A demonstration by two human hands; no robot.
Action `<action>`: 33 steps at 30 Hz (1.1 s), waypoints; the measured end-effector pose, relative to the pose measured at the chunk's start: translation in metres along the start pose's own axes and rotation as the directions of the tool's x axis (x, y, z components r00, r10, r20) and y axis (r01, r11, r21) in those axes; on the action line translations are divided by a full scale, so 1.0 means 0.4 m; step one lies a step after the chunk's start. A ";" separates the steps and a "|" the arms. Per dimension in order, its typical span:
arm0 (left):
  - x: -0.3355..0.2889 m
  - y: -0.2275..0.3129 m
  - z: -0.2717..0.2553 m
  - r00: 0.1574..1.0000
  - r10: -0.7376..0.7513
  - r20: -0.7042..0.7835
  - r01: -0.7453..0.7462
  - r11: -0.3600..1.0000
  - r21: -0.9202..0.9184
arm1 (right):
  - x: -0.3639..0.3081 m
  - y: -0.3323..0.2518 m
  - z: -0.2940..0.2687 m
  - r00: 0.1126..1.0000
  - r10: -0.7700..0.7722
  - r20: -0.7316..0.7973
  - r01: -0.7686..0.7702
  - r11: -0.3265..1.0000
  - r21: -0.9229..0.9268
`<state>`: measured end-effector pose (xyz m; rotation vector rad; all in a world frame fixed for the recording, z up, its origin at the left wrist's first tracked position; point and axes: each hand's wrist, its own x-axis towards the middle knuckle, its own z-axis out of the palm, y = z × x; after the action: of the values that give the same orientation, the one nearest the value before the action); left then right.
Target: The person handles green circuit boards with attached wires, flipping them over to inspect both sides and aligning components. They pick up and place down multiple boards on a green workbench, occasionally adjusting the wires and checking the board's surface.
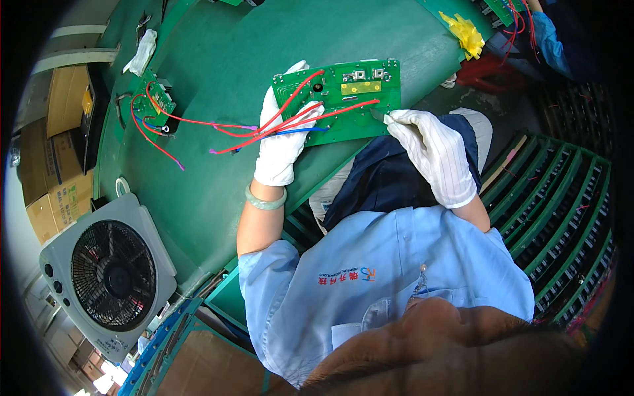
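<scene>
In my gloved left hand (284, 142) is a green circuit board (363, 122), held by its left side and tilted up above the bench edge. Red wires (290, 122) and one blue wire trail from the board across the white glove. My right hand (432, 155), also in a white glove, is at the board's right edge. Its thumb and fingertips pinch a small, thin, dark flat tool (378, 114), whose tip lies against or just over the board; its exact kind is too small to tell.
A second wired circuit board (155, 105) and a white glove (141, 53) lie at the left of the green bench (218, 59). A grey box fan (112, 274) stands front left. Green slotted racks (561, 218) are at right. Yellow crumpled material (463, 34) and a co-worker's sleeve (549, 39) appear far right.
</scene>
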<state>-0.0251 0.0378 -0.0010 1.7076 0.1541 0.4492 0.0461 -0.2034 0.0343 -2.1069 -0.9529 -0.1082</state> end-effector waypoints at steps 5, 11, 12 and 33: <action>0.001 0.007 -0.001 0.999 -0.023 0.026 0.023 1.000 -0.021 | 0.000 0.002 -0.001 1.000 0.018 0.004 -0.018 1.000 0.001; -0.001 0.000 -0.001 1.000 -0.006 0.017 0.007 0.998 -0.063 | -0.003 0.006 -0.001 0.999 0.032 0.044 -0.034 0.998 0.061; -0.002 0.000 0.000 1.000 0.001 0.012 0.000 0.997 -0.072 | -0.005 0.009 -0.001 0.998 0.037 0.056 -0.042 0.996 0.079; 0.001 0.006 -0.005 1.000 -0.001 0.027 0.001 1.000 0.019 | 0.054 0.038 -0.078 0.991 -0.116 0.065 0.123 0.985 -0.124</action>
<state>-0.0257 0.0392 0.0016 1.7316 0.1400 0.4252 0.0789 -0.2183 0.0536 -2.1785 -1.1340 -0.1747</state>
